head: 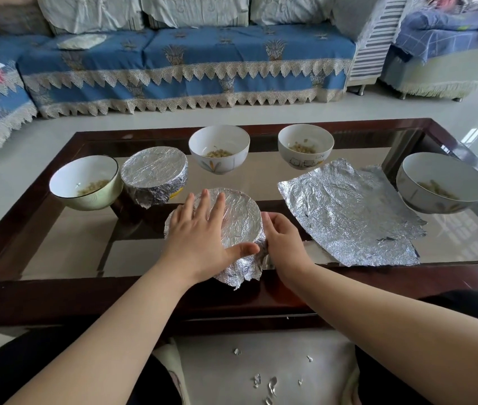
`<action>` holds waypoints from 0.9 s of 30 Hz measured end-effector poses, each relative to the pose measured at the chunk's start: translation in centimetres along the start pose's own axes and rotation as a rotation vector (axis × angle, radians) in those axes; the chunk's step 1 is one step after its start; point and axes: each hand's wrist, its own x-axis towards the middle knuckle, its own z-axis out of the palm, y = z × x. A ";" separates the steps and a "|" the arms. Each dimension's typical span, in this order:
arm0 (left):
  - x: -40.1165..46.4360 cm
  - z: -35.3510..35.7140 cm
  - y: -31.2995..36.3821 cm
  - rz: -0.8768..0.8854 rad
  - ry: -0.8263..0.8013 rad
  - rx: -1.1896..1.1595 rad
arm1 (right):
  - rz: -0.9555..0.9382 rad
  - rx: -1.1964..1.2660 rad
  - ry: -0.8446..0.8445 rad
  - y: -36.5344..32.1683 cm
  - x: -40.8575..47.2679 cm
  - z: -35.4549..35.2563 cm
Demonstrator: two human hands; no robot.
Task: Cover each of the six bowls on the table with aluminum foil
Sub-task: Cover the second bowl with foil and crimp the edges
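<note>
A: What does the person wear on the arms?

B: Nothing; both forearms are bare, no sleeves, no watch, no rings on the left hand (199, 229) or the right hand (283, 244).

A: And below?

B: Dark, almost black clothing (21, 372) covers both legs.

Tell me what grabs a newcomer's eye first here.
Both hands at the near centre: the left hand lies flat on a foil-covered bowl while the right hand pinches the foil at its side. A crinkled loose foil sheet lies to the right, between uncovered bowls.
</note>
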 end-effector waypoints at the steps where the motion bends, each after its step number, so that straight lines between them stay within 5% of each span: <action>1: 0.0 0.0 0.0 0.001 0.010 0.001 | 0.003 -0.004 0.016 0.1 0.1 0.1; 17: 0.0 0.2 0.1 -0.003 0.079 -0.009 | 0.087 -0.091 0.062 0.4 2.1 0.8; 27: 0.0 0.2 0.1 0.000 0.090 -0.022 | 0.251 -0.043 -0.051 0.3 3.7 0.9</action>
